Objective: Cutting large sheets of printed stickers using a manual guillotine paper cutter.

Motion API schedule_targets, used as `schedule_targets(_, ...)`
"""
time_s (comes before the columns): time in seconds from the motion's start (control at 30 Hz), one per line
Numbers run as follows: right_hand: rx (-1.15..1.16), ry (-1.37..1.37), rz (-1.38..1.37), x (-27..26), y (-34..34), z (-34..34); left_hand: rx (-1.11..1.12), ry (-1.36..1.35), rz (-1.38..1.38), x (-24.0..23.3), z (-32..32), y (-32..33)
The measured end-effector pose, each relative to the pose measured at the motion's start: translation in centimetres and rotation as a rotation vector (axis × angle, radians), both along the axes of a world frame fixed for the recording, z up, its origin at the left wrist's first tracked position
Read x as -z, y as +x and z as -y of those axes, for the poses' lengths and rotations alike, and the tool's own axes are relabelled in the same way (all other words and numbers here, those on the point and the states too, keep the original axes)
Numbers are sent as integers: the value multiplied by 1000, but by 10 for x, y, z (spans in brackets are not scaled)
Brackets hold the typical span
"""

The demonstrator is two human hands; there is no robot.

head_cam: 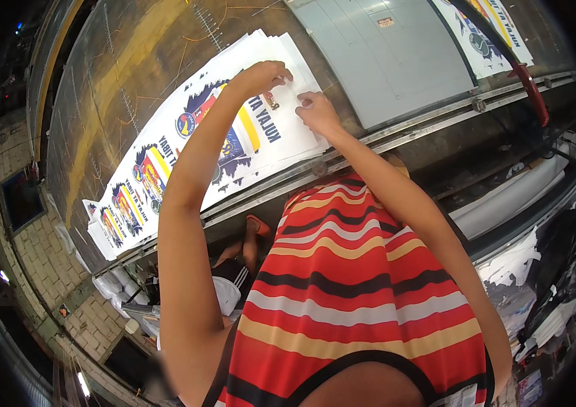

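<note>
A long white printed sheet (pixel 277 147) with repeated colourful designs lies along the worn table (pixel 140 66), over other white sheets whose edges show at its right end. My left hand (pixel 262 77) is over the upper part of that right end, fingers bent. Just to its right and lower, my right hand (pixel 318 112) has its thumb and fingers close together at the sheet. Whether either hand pinches the paper cannot be made out. Right of the sheets lies a flat grey panel (pixel 384 61).
A metal rail (pixel 450 107) runs along the table's near edge. A red curved handle (pixel 532 94) stands out over it at the right. Another printed sheet (pixel 491 46) lies beyond the panel. Below right are a white roll (pixel 511 198) and black plastic (pixel 557 274). Another person (pixel 232 280) is at lower left.
</note>
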State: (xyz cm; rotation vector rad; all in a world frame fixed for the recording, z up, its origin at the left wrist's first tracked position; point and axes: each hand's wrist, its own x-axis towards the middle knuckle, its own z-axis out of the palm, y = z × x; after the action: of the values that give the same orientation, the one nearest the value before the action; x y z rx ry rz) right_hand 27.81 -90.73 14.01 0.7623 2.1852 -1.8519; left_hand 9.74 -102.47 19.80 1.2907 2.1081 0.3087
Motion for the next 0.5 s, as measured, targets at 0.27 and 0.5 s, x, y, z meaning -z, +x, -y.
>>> schedule_targets(0.27, -21, 35, -16, -2, 0, 0, 97, 16, -56, 7, 5, -8)
schedule_targets(0.5, -34, -76, 21, -16, -5, -9, 72, -3, -75, 12, 3, -7)
